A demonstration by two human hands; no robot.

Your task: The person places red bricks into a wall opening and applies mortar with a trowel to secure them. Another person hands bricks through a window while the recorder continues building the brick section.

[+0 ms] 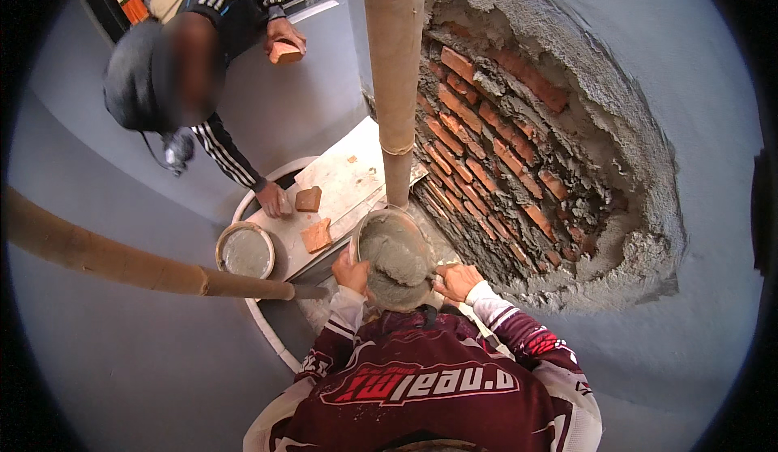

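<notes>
In front of my chest is a round bucket (357, 239) with wet grey mortar (393, 249) in it. My left hand (351, 273) is closed on the bucket's left rim, thumb up. At the right rim my right hand (458, 282) is closed around what looks like a trowel (435, 277); only a short dark part shows, and any blade is hidden in the mortar. To my right, a wall opening shows rows of red bricks (498, 160) with rough mortar around them.
A bamboo pole (395, 63) stands just beyond the bucket; another pole (154, 253) slants in from the left. Across from me a person (231, 6) holds a brick piece (285, 52). Two brick pieces (308, 199) lie on a board (348, 168) beside a second mortar bucket (220, 249).
</notes>
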